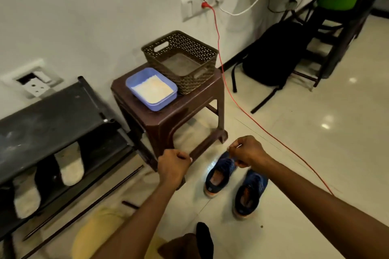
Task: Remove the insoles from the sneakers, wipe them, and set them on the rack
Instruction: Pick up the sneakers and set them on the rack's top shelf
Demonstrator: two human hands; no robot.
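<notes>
Two pale insoles (pixel 71 167) lie on black rack (pixel 52 111) at 8 o'clock, blue sneakers (pixel 249 193) on floor at 5 o'clock, L hand (pixel 173 166) & R hand (pixel 247 151) just above, fingers curled into fists, can't tell if pinching anything, brown stool (pixel 168 115) w/ blue tray (pixel 131 82) & basket (pixel 189 82) at 12.

Rack (pixel 52 115) at frame left, insoles (pixel 71 166) laid on it — stool (pixel 168 120) at centre, tub (pixel 131 86) and basket (pixel 189 84) set upon it; sneakers (pixel 219 174) placed below, toward lower centre.
</notes>
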